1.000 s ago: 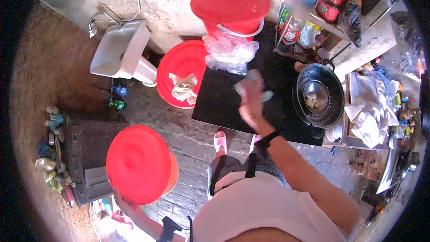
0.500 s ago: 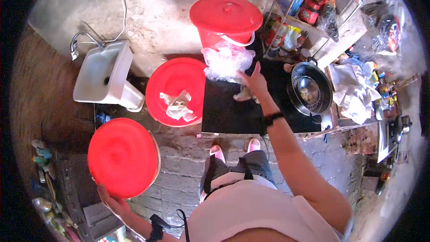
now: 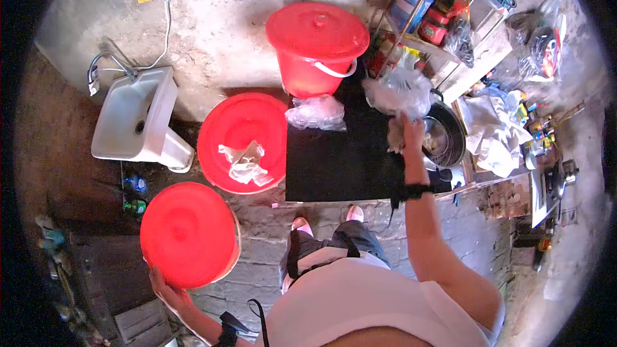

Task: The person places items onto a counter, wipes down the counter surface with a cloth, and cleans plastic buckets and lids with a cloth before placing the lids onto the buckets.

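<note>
My left hand (image 3: 168,292) grips the lower edge of a round red lid (image 3: 186,234), off to the left of my body. A pale rim shows along the lid's right side. On the right, my right hand (image 3: 412,133) is closed on a clear plastic bag (image 3: 402,93) that bulges out beyond the fingers. A small beige piece (image 3: 394,135) hangs beside these fingers; I cannot make out its kind. The hand is over the right part of the black tabletop (image 3: 347,167), by a dark pan (image 3: 453,135). Another crumpled plastic bag (image 3: 315,114) lies on the tabletop.
A lidded red bucket (image 3: 315,58) with a white handle stands at the back. Left of the table, a second red lid (image 3: 222,115) carries a crumpled pale wrapper (image 3: 245,164). A white sink (image 3: 132,122) is at far left, and a shelf with jars (image 3: 434,26) at back right.
My right hand has moved right, toward the pan, taking a plastic bag from the pile in front of the bucket. The lid in my left hand has shifted slightly right.
</note>
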Demonstrator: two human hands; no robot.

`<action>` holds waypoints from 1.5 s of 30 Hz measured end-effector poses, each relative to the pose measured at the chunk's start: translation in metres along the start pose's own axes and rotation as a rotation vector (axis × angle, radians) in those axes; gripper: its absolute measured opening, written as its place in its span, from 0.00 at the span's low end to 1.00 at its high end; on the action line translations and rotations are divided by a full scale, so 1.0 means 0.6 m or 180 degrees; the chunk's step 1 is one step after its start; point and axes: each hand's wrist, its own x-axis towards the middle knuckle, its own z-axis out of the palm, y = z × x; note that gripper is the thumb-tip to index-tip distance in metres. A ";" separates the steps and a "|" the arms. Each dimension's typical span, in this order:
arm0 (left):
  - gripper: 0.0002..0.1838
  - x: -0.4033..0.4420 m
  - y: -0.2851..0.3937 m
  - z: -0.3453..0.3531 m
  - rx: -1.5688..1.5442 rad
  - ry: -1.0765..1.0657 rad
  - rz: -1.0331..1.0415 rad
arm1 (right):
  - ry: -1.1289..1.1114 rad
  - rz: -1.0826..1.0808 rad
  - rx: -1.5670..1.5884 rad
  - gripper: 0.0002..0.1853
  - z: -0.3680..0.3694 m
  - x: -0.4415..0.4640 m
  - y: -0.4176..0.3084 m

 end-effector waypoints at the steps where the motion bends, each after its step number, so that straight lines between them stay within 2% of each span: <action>1: 0.24 -0.001 -0.002 0.012 0.0153 -0.0101 0.0189 | 0.0205 -0.0363 -0.0261 0.27 -0.006 -0.065 -0.068; 3: 0.24 0.017 -0.018 0.004 0.0336 -0.0211 0.0383 | -0.0390 -0.0668 -0.1457 0.21 0.017 -0.124 -0.076; 4: 0.23 0.048 -0.043 -0.020 0.0283 -0.0425 0.0509 | -0.1032 -0.0400 -0.1090 0.18 0.042 -0.155 -0.094; 5: 0.23 0.060 -0.049 -0.024 0.0264 -0.0554 0.0577 | -0.1188 -0.1143 -0.1304 0.20 0.072 -0.172 -0.086; 6: 0.23 0.072 -0.056 -0.027 0.0242 -0.0685 0.0643 | -0.1560 -0.1539 -0.1360 0.22 0.100 -0.183 -0.094; 7: 0.23 0.077 -0.055 -0.021 0.0351 -0.0692 0.0725 | -0.1874 -0.1720 -0.2229 0.28 0.129 -0.194 -0.132; 9: 0.23 0.070 -0.042 0.003 0.0456 -0.0711 0.0830 | -0.2103 -0.1801 -0.2528 0.31 0.170 -0.182 -0.135; 11: 0.23 0.047 -0.022 0.019 0.0462 -0.0557 0.0805 | -0.2471 -0.1928 -0.2970 0.21 0.210 -0.160 -0.089; 12: 0.23 0.037 -0.011 0.025 0.0466 -0.0506 0.0809 | -0.2191 -0.2202 -0.3181 0.21 0.223 -0.137 -0.032; 13: 0.23 0.029 -0.008 0.020 0.0452 -0.0401 0.0780 | -0.2181 -0.2205 -0.3164 0.21 0.207 -0.132 -0.041; 14: 0.23 0.017 -0.005 0.024 0.0430 -0.0341 0.0746 | -0.1852 -0.1650 -0.2952 0.17 0.180 -0.131 -0.065; 16: 0.23 -0.012 0.010 0.035 0.0149 -0.0278 0.0587 | -0.1515 -0.1246 -0.3303 0.12 0.106 -0.124 -0.101; 17: 0.23 -0.024 0.012 0.034 -0.0090 -0.0268 0.0446 | -0.1512 -0.1377 -0.3881 0.11 0.063 -0.120 -0.108; 19: 0.23 0.002 -0.036 -0.020 0.1007 -0.0157 0.1553 | -0.1368 -0.1019 -0.3870 0.11 -0.010 -0.110 -0.098; 21: 0.22 0.006 -0.027 0.001 0.0633 -0.0196 0.1009 | -0.1505 -0.1314 -0.4153 0.16 -0.065 -0.102 -0.047; 22: 0.22 0.010 -0.025 0.009 0.0509 -0.0203 0.0830 | -0.1826 -0.1492 -0.4251 0.19 -0.086 -0.118 -0.077; 25: 0.21 0.019 -0.021 0.025 0.0578 -0.0367 0.0620 | -0.1810 -0.1207 -0.3749 0.25 -0.106 -0.173 -0.179; 27: 0.21 -0.003 0.007 0.064 0.0344 -0.0193 0.0255 | -0.1586 -0.1372 -0.3570 0.24 -0.092 -0.197 -0.230; 29: 0.21 -0.013 0.018 0.078 0.0204 -0.0232 0.0218 | -0.0864 -0.2185 -0.3028 0.22 -0.066 -0.196 -0.249; 31: 0.21 -0.015 0.020 0.059 0.0082 -0.0314 0.0193 | -0.0817 -0.2107 -0.3094 0.18 -0.032 -0.174 -0.211; 33: 0.22 -0.013 -0.004 0.016 0.3059 -0.0597 0.3755 | -0.1354 -0.1281 -0.4401 0.13 -0.018 -0.131 -0.138; 34: 0.23 -0.020 0.000 0.029 0.1512 -0.0506 0.2089 | -0.1597 -0.1317 -0.4208 0.15 -0.035 -0.136 -0.158; 35: 0.24 -0.040 0.017 0.045 0.0051 -0.0430 0.0343 | -0.1444 -0.1427 -0.4062 0.18 -0.043 -0.141 -0.162; 36: 0.24 -0.052 0.032 0.054 0.0061 -0.0515 0.0295 | -0.1295 -0.1539 -0.3913 0.21 -0.050 -0.145 -0.166; 38: 0.22 -0.065 0.057 0.056 0.3057 -0.0887 0.4517 | -0.1793 -0.1115 -0.3848 0.30 -0.039 -0.145 -0.237; 39: 0.22 -0.066 0.043 0.044 0.3050 -0.0935 0.4545 | -0.2043 -0.1017 -0.3848 0.35 -0.024 -0.129 -0.252; 41: 0.25 -0.057 -0.006 0.012 0.2439 -0.0920 0.1994 | -0.1953 -0.1000 -0.3711 0.34 0.026 -0.067 -0.198; 42: 0.25 -0.048 -0.012 0.018 0.2430 -0.0953 0.2038 | -0.1905 -0.0989 -0.3654 0.34 0.048 -0.040 -0.163; 43: 0.26 -0.037 -0.015 0.024 0.1875 -0.1125 0.1798 | -0.2017 -0.1134 -0.3371 0.33 0.062 -0.021 -0.126; 44: 0.26 -0.034 -0.002 0.044 0.1322 -0.1289 0.1559 | -0.2042 -0.1207 -0.3194 0.32 0.067 -0.027 -0.136; 45: 0.26 -0.035 0.013 0.061 0.1316 -0.1318 0.1627 | -0.2071 -0.1280 -0.3018 0.31 0.072 -0.034 -0.147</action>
